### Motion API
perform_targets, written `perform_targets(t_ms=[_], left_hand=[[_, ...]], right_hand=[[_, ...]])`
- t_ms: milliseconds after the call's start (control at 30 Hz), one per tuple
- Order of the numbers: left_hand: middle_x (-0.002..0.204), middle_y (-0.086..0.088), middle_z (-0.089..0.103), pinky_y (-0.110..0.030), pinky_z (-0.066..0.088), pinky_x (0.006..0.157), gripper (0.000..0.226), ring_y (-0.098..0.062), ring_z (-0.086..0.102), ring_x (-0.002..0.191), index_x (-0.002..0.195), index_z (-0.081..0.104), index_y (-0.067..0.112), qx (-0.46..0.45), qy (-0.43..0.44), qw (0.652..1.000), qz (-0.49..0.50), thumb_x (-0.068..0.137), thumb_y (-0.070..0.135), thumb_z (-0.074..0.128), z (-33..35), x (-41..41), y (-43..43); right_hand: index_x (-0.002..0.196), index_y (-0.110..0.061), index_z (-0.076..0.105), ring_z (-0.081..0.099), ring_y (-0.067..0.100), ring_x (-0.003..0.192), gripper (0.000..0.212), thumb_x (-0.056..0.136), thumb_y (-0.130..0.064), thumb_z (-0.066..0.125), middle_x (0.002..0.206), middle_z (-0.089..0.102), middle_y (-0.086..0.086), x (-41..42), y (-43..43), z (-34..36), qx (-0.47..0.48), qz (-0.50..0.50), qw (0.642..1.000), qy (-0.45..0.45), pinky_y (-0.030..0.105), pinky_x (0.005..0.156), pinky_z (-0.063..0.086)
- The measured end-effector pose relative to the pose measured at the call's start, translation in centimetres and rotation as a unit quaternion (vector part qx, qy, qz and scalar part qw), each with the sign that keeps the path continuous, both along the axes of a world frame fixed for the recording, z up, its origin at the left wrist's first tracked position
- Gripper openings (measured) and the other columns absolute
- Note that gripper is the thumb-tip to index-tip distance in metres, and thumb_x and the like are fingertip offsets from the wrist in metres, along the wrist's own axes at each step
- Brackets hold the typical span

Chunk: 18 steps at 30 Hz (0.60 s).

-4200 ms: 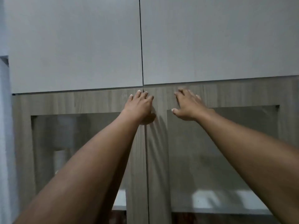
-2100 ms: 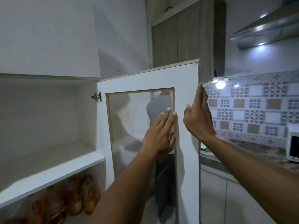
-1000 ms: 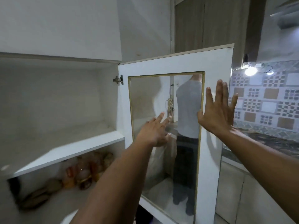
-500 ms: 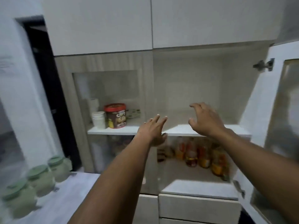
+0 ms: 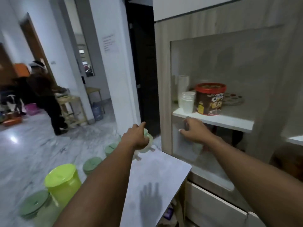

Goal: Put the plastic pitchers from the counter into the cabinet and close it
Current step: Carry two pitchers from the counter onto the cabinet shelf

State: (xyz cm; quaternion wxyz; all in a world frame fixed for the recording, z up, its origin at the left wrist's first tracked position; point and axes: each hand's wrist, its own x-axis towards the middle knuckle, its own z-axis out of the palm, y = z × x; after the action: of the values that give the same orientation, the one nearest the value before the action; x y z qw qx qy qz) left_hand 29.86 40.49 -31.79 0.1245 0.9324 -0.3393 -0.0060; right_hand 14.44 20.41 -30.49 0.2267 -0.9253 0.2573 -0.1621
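Several plastic pitchers stand in a row on the white counter (image 5: 157, 174). One is bright lime green (image 5: 63, 182); the others are pale with dull green lids (image 5: 92, 164). My left hand (image 5: 136, 136) lies over the top of the farthest pale pitcher (image 5: 148, 141), next to the cabinet's side. Whether the fingers grip it is hidden by the hand's back. My right hand (image 5: 193, 131) hovers in front of the cabinet's closed glass door (image 5: 221, 63), fingers loosely curled and holding nothing. The cabinet's open right half shows only as a shelf edge (image 5: 293, 140).
Behind the glass, stacked white cups (image 5: 187, 102) and a red-lidded chocolate tub (image 5: 209, 99) sit on a shelf. Drawers (image 5: 213, 205) lie under the cabinet. A dark doorway (image 5: 142, 63) is left of it. A person in dark clothes (image 5: 45, 95) stands far left by a wooden stool (image 5: 72, 108).
The right cabinet door was swung open with both hands. My view then turned left and down to the counter, and my left hand dropped onto the farthest pitcher.
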Motion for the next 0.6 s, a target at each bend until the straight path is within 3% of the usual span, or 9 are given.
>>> perform_targets(t_ms=[100,267,400,500,600], left_hand=[[0.151,-0.017,0.043,-0.045,0.043,0.107,0.076,-0.036,0.048,0.134,0.157,0.025,0.021,-0.033,0.058,0.996,0.05,0.09,0.038,0.059,-3.4,4.1,0.6],[0.152,-0.018,0.048,-0.037,0.041,0.108,0.073,-0.034,0.047,0.137,0.154,0.034,0.007,-0.106,0.171,0.965,0.167,0.092,0.036,0.06,-9.8,10.5,-1.4],[0.146,-0.018,0.053,-0.035,0.042,0.103,0.062,-0.036,0.051,0.132,0.147,0.043,0.003,-0.163,0.244,0.918,0.266,0.095,0.033,0.058,-14.1,14.8,-4.5],[0.147,-0.015,0.053,-0.034,0.041,0.102,0.061,-0.034,0.05,0.134,0.146,0.045,0.003,-0.208,0.301,0.867,0.34,0.094,0.033,0.06,-16.9,17.8,-7.6],[0.138,-0.012,0.06,-0.03,0.044,0.094,0.055,-0.032,0.057,0.126,0.138,0.054,0.007,-0.269,0.333,0.814,0.392,0.091,0.033,0.065,-19.4,19.9,-10.5]], right_hand=[[0.139,-0.011,0.051,0.054,0.03,0.126,0.062,0.086,-0.04,0.066,0.14,0.055,0.013,6.4,-0.7,-3.4,0.046,0.02,0.998,0.024,0.042,0.104,0.047],[0.138,-0.007,0.05,0.056,0.032,0.123,0.063,0.086,-0.038,0.066,0.138,0.057,0.015,17.3,-3.9,-9.7,0.126,0.057,0.988,0.068,0.035,0.096,0.045],[0.143,-0.007,0.043,0.053,0.032,0.128,0.07,0.085,-0.037,0.068,0.144,0.053,0.015,25.5,-6.8,-14.8,0.194,0.084,0.972,0.099,0.033,0.094,0.043],[0.15,-0.004,0.034,0.048,0.033,0.135,0.081,0.085,-0.038,0.069,0.15,0.046,0.017,31.3,-8.9,-18.0,0.219,0.099,0.961,0.139,0.036,0.1,0.044],[0.147,-0.002,0.032,0.048,0.035,0.132,0.08,0.084,-0.036,0.07,0.146,0.046,0.018,35.7,-10.2,-20.9,0.234,0.094,0.956,0.151,0.036,0.095,0.044]])
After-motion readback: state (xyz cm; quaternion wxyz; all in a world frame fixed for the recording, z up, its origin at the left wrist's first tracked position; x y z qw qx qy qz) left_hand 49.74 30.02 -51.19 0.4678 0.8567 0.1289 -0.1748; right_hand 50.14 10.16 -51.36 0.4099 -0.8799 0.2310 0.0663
